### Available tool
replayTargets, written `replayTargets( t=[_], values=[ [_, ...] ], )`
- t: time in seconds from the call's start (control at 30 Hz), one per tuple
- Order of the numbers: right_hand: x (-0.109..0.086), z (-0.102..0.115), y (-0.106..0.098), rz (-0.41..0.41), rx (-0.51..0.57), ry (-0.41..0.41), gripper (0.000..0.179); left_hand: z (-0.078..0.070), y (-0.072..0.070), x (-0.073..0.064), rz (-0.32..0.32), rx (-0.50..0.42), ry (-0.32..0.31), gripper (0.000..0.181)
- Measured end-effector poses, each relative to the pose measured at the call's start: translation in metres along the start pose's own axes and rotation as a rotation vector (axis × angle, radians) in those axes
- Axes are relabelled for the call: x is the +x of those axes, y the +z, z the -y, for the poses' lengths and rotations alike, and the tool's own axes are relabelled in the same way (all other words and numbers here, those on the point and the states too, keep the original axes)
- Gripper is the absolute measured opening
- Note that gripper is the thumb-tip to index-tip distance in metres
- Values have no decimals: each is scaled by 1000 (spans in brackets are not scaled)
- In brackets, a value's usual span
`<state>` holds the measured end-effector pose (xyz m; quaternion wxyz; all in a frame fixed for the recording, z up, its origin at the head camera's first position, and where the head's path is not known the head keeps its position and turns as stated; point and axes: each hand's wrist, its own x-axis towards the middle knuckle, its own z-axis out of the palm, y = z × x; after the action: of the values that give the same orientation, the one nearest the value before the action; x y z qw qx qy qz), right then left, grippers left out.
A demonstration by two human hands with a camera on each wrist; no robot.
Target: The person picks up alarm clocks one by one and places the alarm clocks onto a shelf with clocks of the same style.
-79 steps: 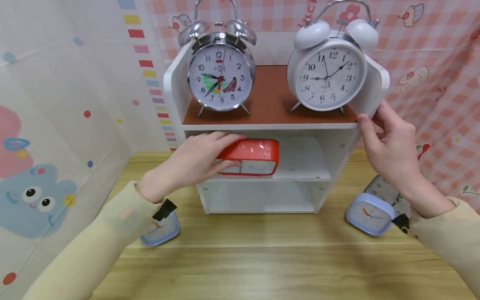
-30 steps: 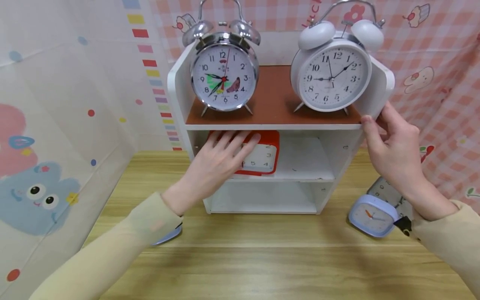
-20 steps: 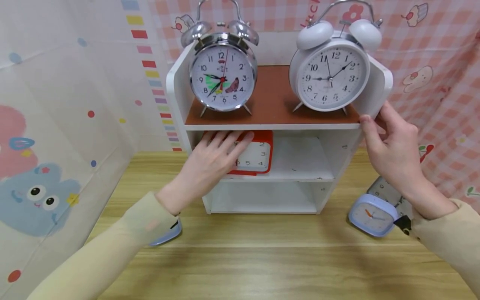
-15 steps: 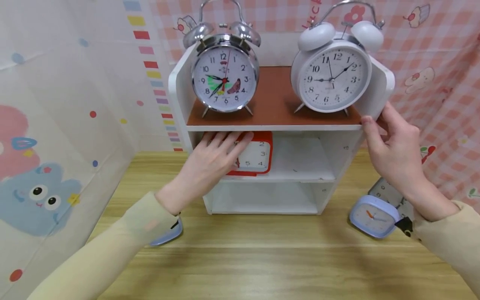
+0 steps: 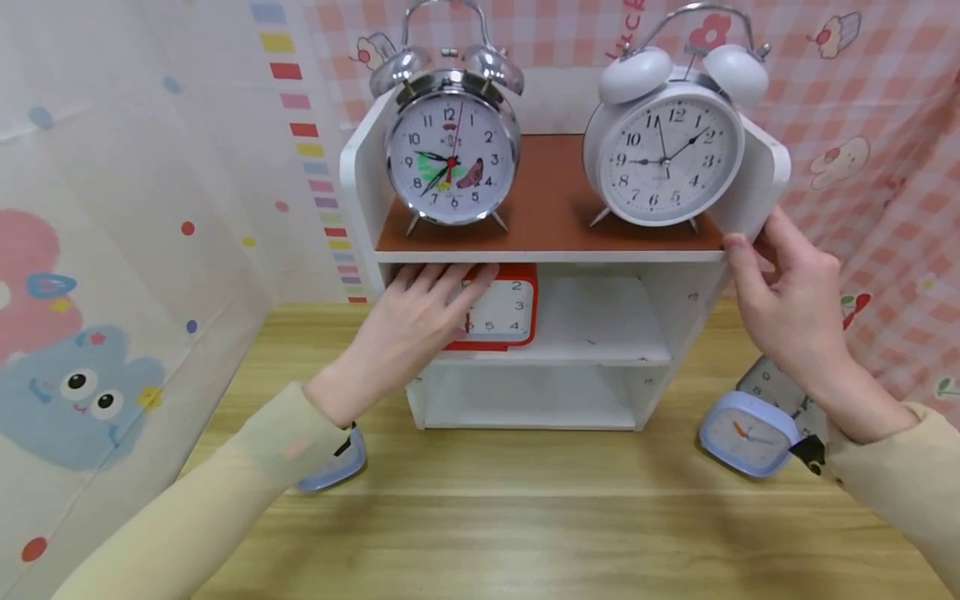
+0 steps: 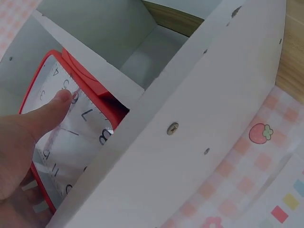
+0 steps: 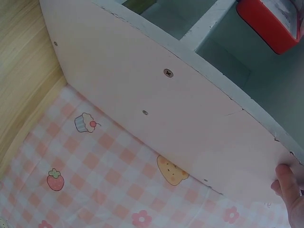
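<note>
My left hand (image 5: 405, 325) is on a red alarm clock (image 5: 501, 312) in the left part of the middle compartment of a white shelf unit (image 5: 551, 256). Its fingers reach over the clock's top. In the left wrist view the thumb (image 6: 50, 111) presses on the clock face (image 6: 66, 142), so the hand grips the clock from top and front. The clock stands upright, facing out, with its left side hidden by the hand. At the upper right side panel, my right hand (image 5: 795, 300) holds the shelf's edge, thumb in front and fingers along the outside.
A silver twin-bell clock (image 5: 453, 158) and a white twin-bell clock (image 5: 664, 154) stand on the brown top shelf (image 5: 547, 196). Small blue clocks lie on the wooden table (image 5: 517, 533): one left (image 5: 337, 462), partly under my sleeve, one right (image 5: 750, 433) against a grey clock (image 5: 772, 387).
The red clock was tipped with its top showing; it now stands upright with its face out and has slid left along the middle shelf with my left hand. My right hand stays put.
</note>
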<state>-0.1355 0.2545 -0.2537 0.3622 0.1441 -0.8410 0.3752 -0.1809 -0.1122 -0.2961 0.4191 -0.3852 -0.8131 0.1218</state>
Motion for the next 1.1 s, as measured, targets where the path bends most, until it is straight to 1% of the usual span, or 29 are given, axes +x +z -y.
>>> replayTargets(
  t=[0.3,0.57,0.83,0.93,1.1],
  values=[
    [-2,0,0,1,4,9,41,0,1,-4,-12,-3,2,59],
    [0,0,0,3,-7,7,40,1,1,-4,-18,-7,-2,57],
    [0,1,2,-1,-8,-2,37,1,1,-8,1,-24,-6,61],
    [2,2,2,-10,-10,-5,37,2,1,-8,-2,-28,-11,63],
    [0,2,1,-15,-3,14,37,3,1,-8,-14,-30,4,63]
  ],
)
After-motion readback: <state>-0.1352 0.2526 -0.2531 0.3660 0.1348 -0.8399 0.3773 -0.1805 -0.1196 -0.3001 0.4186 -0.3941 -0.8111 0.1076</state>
